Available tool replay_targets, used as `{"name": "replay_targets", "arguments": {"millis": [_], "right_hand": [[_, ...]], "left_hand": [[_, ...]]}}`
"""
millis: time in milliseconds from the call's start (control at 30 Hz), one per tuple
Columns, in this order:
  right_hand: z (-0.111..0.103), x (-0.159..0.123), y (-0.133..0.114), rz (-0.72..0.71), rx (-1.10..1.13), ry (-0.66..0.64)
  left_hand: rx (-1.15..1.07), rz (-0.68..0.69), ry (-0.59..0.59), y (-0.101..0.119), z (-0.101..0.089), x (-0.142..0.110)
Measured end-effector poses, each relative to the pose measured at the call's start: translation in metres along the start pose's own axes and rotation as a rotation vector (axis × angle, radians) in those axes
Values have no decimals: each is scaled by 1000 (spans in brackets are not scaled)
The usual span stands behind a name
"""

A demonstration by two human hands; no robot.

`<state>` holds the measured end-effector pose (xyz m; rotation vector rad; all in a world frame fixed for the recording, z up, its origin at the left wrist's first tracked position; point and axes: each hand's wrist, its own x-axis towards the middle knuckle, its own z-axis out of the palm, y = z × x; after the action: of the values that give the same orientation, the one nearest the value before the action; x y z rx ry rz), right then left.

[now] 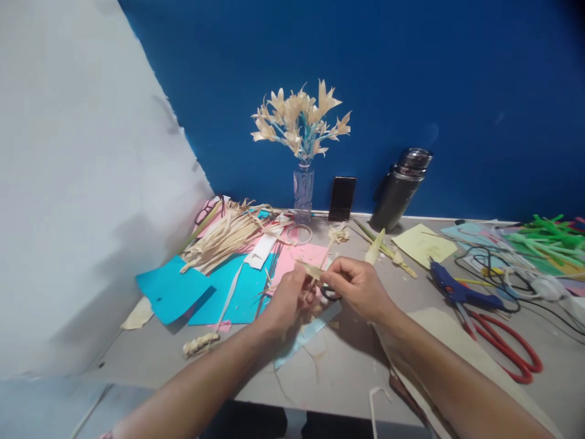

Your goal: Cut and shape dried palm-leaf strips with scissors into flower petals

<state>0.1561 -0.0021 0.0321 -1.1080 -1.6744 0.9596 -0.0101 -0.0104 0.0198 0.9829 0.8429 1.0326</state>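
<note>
Over the middle of the desk [338, 378], your left hand [290, 299] and right hand [361, 286] are meeting, each grip narrow and pinching a pale husk strip [311, 271] between them. Just beyond it, a stemmed flower [339, 233] is slanting away. Red-handled scissors [509, 350] and a blue glue gun [464, 291] are lying rightward; behind, a clear bottle [303, 192] is holding pale blooms [292, 110].

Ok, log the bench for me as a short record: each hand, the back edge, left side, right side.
Left hand: fingers at a pale strip
Right hand: pinching the same strip
Back edge: clear bottle holding pale flowers; phone; dark flask
Left side: dried strips, blue sheet
Right side: blue glue gun, red-handled scissors
</note>
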Motion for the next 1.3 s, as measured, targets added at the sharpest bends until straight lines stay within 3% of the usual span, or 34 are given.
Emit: {"name": "replay_targets", "arguments": {"millis": [100, 200, 400, 633, 767, 867, 967, 1100, 1300], "right_hand": [[3, 0, 1, -17, -112, -21], [3, -2, 3, -132, -186, -92], [1, -3, 3, -438, -218, -43], [-3, 2, 10, -708, -336, 34], [-21, 12, 23, -574, -424, 181], [-29, 14, 18, -353, -326, 311], [-21, 8, 6, -242, -177, 205], [-5, -1, -1, -148, -82, 111], [7, -2, 11, -125, -203, 42]], "left_hand": [[187, 86, 108, 1, 4, -7], [263, 72, 171, 5, 4, -11], [-14, -64, -56, 6, -1, -9], [-254, -186, -155, 3, 0, -11], [-329, -114, -191, 31, -13, -13], [-313, 37, -25, 49, -23, -7], [-171, -4, 77, 43, -20, 2], [-50, 14, 137, 17, -5, 6], [193, 138, 139, 8, 8, -7]]}}
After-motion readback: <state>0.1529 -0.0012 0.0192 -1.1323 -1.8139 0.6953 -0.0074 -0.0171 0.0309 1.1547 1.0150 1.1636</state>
